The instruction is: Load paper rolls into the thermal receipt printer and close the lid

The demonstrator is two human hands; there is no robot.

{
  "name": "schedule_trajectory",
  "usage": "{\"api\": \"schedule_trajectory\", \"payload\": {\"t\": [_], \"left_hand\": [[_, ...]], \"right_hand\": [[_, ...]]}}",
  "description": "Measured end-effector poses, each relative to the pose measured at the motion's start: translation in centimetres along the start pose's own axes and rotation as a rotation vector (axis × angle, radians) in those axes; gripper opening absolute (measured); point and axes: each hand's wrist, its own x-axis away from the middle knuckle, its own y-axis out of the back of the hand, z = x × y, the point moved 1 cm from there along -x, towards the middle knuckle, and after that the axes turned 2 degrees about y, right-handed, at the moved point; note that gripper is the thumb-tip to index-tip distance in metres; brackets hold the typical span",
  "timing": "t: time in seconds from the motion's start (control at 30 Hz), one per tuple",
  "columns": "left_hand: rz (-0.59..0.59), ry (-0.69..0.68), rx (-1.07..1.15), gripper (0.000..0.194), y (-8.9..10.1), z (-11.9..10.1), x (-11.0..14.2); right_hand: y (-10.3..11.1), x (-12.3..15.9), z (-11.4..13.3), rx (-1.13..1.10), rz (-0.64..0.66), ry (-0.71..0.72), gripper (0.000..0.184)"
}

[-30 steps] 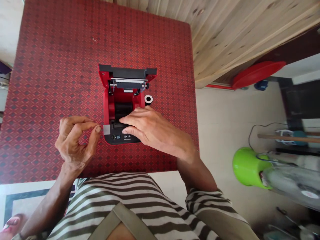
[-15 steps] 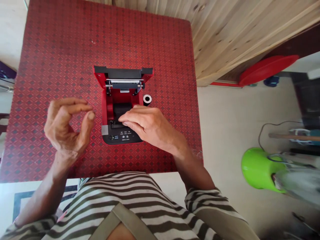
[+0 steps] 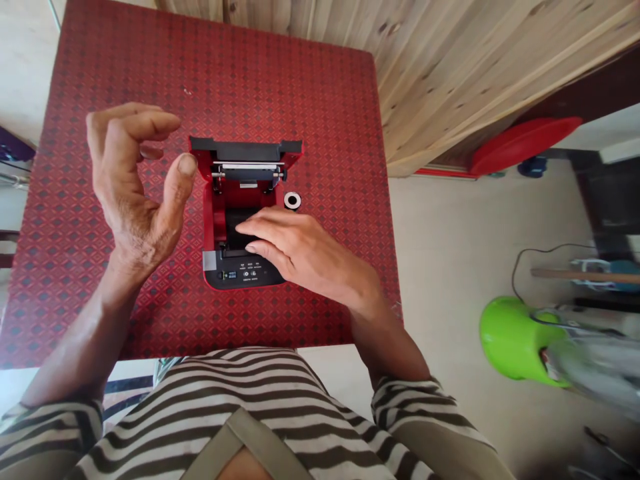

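Observation:
A small red and black label printer sits on the table with its lid raised. Inside its bay lies a black roll, partly covered by my right hand. That hand reaches over the printer's right side, thumb and fingers apart, fingertips at the roll; nothing shows held in it. My left hand is raised to the left of the printer, fingers curved and thumb apart, holding nothing. Just right of the printer stands a small roll with a white end.
The table has a red patterned cover. A wooden plank wall borders it at the back right. On the floor to the right are a green bucket, a red round object and a thin cable.
My left hand has moved up, away from my body, towards the height of the lid, and its thumb has spread. My right fingers have parted slightly and shifted up over the bay.

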Motion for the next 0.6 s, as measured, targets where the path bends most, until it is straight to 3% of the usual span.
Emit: {"api": "schedule_trajectory", "payload": {"t": [0.1,0.17,0.4,0.5,0.6], "left_hand": [[-0.007,-0.029,-0.015,0.042,0.1,0.5,0.1],[-0.017,-0.013,-0.004,0.04,0.1,0.7,0.1],[0.043,0.0,-0.041,0.04,0.2,1.2,-0.1],[0.05,-0.017,-0.046,0.045,0.3,1.2,-0.6],[0.16,0.017,0.031,0.053,0.0,0.5,-1.4]], "right_hand": [[0.4,-0.8,0.0,0.017,0.185,-0.037,0.022],[0.5,-1.1,0.0,-0.013,0.227,-0.047,0.024],[0.2,-1.1,-1.2,-0.177,0.063,-0.024,0.013],[0.0,-0.6,-0.9,-0.11,-0.016,-0.013,0.014],[-0.3,0.3,0.2,0.075,-0.1,0.011,0.019]]}}
